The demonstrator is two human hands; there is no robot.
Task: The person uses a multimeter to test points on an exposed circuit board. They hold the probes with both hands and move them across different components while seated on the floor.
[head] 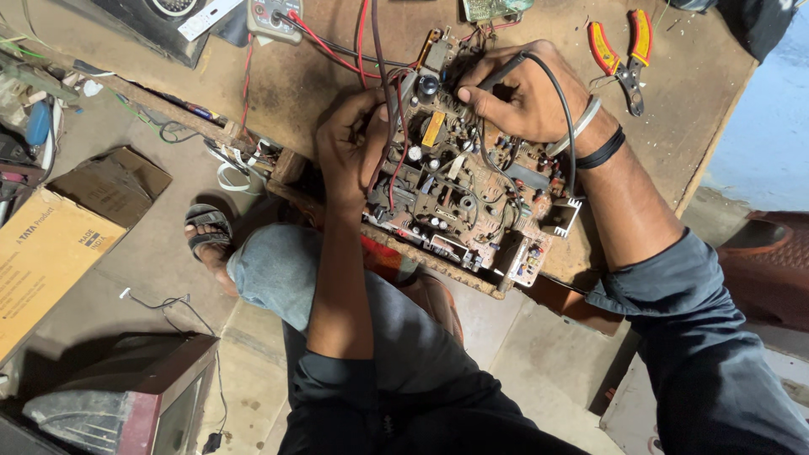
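Observation:
A brown circuit board (pixel 459 198) crowded with components lies at the near edge of a wooden bench (pixel 691 126). My left hand (pixel 352 143) grips a red probe against the board's left side, its red lead running up toward the meter. My right hand (pixel 524 93) pinches a black probe (pixel 504 71), pressing its tip onto the board's upper part; the black lead loops over my wrist. A grey multimeter (pixel 271 17) sits at the bench's far edge, with red and black leads running from it.
Red-and-yellow-handled pliers (pixel 622 52) lie on the bench at the right. A cardboard box (pixel 42 253) and an old television set (pixel 126 404) stand on the floor at the left. My sandalled foot (pixel 206 236) rests beside the bench. Loose wires trail across the floor.

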